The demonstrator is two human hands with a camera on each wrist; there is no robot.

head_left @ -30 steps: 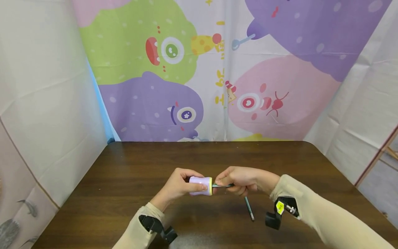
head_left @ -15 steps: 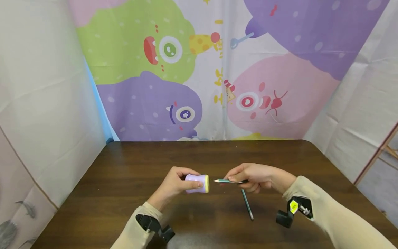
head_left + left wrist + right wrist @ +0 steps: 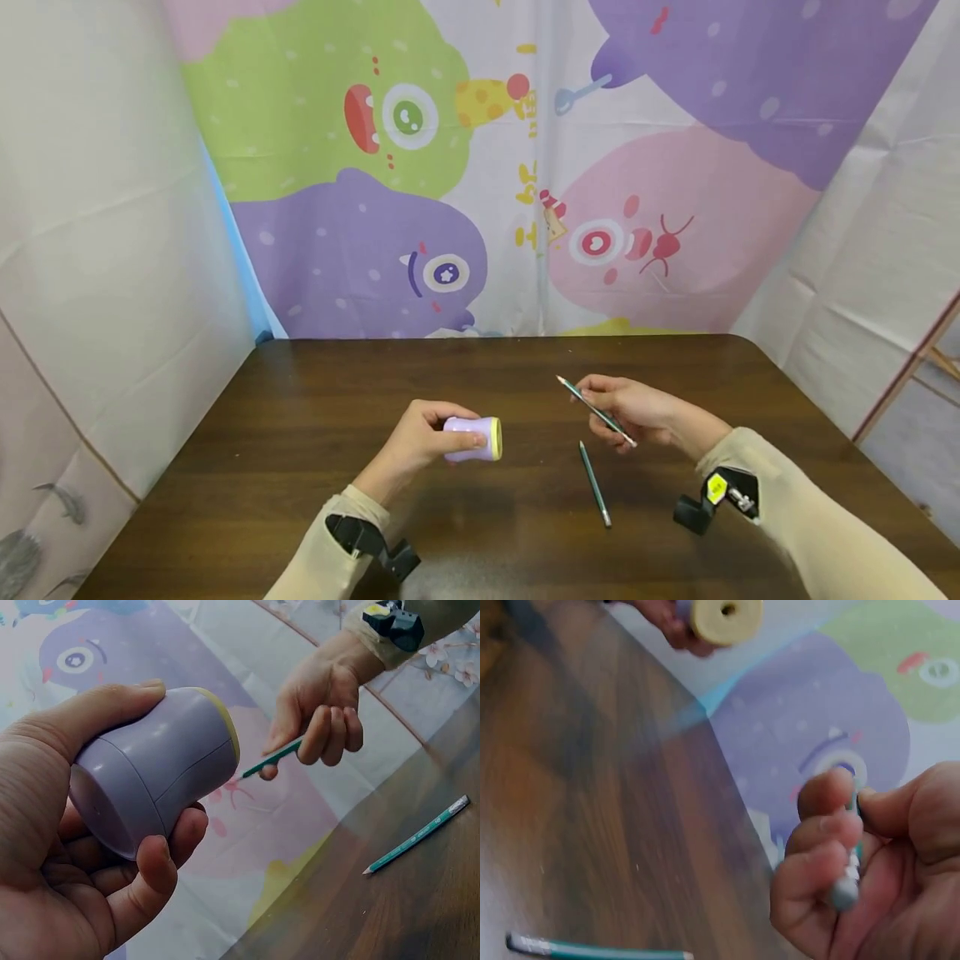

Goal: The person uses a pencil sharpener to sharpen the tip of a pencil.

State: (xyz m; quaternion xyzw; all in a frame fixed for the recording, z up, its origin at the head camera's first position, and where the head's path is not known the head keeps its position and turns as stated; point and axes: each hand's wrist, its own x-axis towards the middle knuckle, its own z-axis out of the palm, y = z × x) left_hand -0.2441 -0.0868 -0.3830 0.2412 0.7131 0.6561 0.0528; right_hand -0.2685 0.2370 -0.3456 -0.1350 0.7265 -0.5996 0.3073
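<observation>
My left hand grips a purple pencil sharpener above the table, thumb on one side and fingers around the other. Its yellow end, with a small round hole, faces right toward my other hand; the right wrist view shows this yellow face. Off to the right, my right hand pinches a green pencil, its sharpened tip pointing up and left, apart from the sharpener. In the right wrist view the eraser end of that pencil sticks out past the curled fingers. A second green pencil lies on the table below my right hand.
The dark wooden table spreads beneath both hands. Behind it hangs a curtain printed with cartoon monsters. Pale cloth walls stand at either side.
One second ago the pencil's tip was inside the sharpener's hole. My right hand has pulled it out to the right, then raised and tilted it. The sharpener has shifted slightly left.
</observation>
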